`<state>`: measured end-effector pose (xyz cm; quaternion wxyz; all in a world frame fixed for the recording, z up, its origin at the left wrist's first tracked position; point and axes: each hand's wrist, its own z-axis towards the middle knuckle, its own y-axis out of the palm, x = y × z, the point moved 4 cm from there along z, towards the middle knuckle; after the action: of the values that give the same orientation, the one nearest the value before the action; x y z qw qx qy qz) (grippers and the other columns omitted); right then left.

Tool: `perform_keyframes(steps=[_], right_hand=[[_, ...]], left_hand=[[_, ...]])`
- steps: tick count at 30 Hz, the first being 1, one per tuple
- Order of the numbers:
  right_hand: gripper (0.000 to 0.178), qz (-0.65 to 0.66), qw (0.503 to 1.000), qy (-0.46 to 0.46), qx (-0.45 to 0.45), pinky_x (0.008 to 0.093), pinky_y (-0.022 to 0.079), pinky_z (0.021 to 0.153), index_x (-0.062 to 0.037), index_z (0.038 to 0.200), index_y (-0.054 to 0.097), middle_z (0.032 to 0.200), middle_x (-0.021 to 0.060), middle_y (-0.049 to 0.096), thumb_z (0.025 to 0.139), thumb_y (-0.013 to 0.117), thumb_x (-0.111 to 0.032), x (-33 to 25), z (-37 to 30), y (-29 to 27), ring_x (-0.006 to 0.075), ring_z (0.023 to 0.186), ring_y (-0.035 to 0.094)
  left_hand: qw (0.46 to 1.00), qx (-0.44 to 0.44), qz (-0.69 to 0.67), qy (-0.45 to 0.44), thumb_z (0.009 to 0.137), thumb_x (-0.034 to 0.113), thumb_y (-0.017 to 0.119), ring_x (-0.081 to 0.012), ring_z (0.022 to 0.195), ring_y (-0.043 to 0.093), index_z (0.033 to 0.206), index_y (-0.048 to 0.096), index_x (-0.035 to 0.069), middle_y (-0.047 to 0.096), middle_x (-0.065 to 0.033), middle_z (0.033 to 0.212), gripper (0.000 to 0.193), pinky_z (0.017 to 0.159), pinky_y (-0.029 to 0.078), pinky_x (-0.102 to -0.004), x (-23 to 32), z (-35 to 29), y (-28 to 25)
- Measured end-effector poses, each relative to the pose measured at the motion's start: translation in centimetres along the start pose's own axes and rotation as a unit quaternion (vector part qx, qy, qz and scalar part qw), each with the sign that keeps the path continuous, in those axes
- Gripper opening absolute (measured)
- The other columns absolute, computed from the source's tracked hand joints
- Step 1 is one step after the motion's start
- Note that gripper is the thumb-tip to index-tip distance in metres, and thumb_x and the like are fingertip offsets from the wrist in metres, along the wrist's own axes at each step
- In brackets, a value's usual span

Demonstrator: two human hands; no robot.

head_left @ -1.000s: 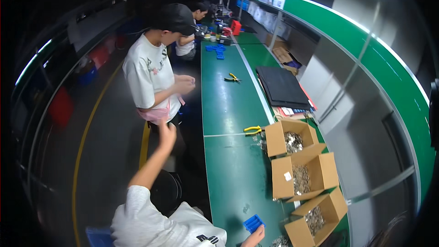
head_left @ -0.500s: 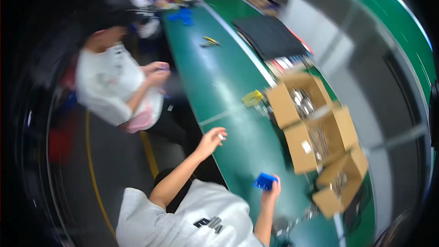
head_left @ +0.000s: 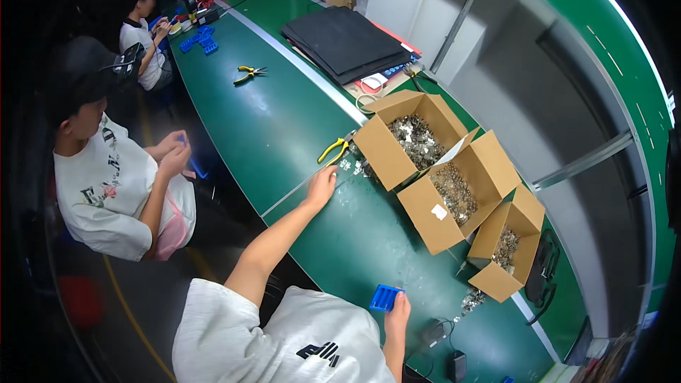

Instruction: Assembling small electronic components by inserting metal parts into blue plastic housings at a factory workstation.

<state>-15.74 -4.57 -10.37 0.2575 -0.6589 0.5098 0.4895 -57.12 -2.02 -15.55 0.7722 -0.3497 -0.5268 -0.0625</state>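
My right hand (head_left: 399, 310) grips a small blue slotted plastic tray (head_left: 384, 298), thumb along its edge, above the near part of the green table. My left hand (head_left: 323, 188) reaches out to the table with its fingers curled; what lies between them, if anything, is hidden. Just beyond its fingertips are several small white pieces (head_left: 346, 165) and a pair of yellow-handled pliers (head_left: 333, 150). To the right of these stands an open cardboard box (head_left: 386, 154) filled with small metal parts.
Two more open boxes, a middle one (head_left: 428, 214) and a smaller one (head_left: 496, 280), hold metal parts. Loose parts (head_left: 472, 301) lie beside the smaller one. Farther off are other pliers (head_left: 246, 74), black sheets (head_left: 347, 41) and blue trays (head_left: 201, 40). A co-worker (head_left: 128, 184) stands at left.
My left hand has moved forward and down to the tabletop beside the pliers; earlier it held a small white thing in the air. The view has turned, and my right hand still holds the blue tray.
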Motion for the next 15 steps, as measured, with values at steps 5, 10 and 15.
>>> perform_keyframes(steps=[5,10,15], right_hand=[[0.035,-0.082,0.997,0.003,-0.012,0.023,0.042,0.062,-0.0013,0.106,0.055,0.082,-0.0002,0.054,0.098,0.045,-0.034,0.2,0.4,0.2,0.0063,0.071,0.049],[0.036,-0.18,0.983,-0.024,-0.026,0.0213,0.037,0.059,-0.0021,0.103,0.056,0.078,-0.0026,0.051,0.098,0.046,-0.037,-1.4,0.7,0.4,0.0043,0.068,0.045],[0.037,-0.15,0.988,-0.025,-0.018,0.0214,0.037,0.059,-0.0028,0.103,0.056,0.078,-0.0028,0.05,0.097,0.046,-0.038,-1.8,1.2,1.2,0.0044,0.068,0.044]], left_hand=[[0.987,-0.007,0.15,0.064,0.088,0.014,0.051,-0.0369,0.082,0.061,0.105,0.061,0.008,0.063,-0.015,0.092,0.021,0.071,0.05,-0.0462,2.0,3.2,1.9],[0.966,-0.048,0.239,0.082,0.084,0.013,0.052,-0.0354,0.074,0.064,0.086,0.06,0.008,0.062,-0.0139,0.084,0.011,0.065,0.05,-0.0461,0.4,5.4,2.6],[0.959,-0.063,0.263,0.079,0.083,0.014,0.052,-0.0344,0.074,0.064,0.084,0.059,0.007,0.062,-0.0135,0.084,0.009,0.066,0.051,-0.0458,0.0,6.0,2.4]])
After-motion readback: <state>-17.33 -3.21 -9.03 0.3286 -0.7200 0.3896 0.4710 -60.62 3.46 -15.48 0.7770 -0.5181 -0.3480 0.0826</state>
